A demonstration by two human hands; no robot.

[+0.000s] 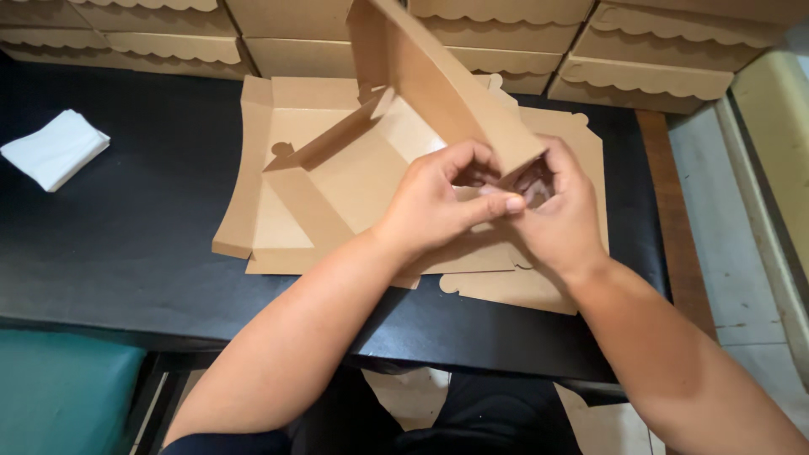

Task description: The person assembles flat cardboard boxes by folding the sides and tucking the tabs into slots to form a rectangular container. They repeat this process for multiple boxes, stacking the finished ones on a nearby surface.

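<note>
A brown cardboard box blank (pixel 337 168) lies partly folded on the black table (pixel 126 236). Its long side flap (pixel 447 84) stands up at a slant toward the back. My left hand (pixel 438 198) and my right hand (pixel 556 206) meet at the near right corner of the box. Both pinch the lower end of the raised flap and the corner tab between fingers and thumbs. More flat blanks (pixel 514 291) lie under the box, with scalloped edges showing at the front.
Rows of finished brown boxes with scalloped lids (pixel 649 76) are stacked along the back of the table. A folded white cloth (pixel 55 150) lies at the left. A green seat (pixel 59 388) sits below left; tiled floor (pixel 733 236) runs along the right.
</note>
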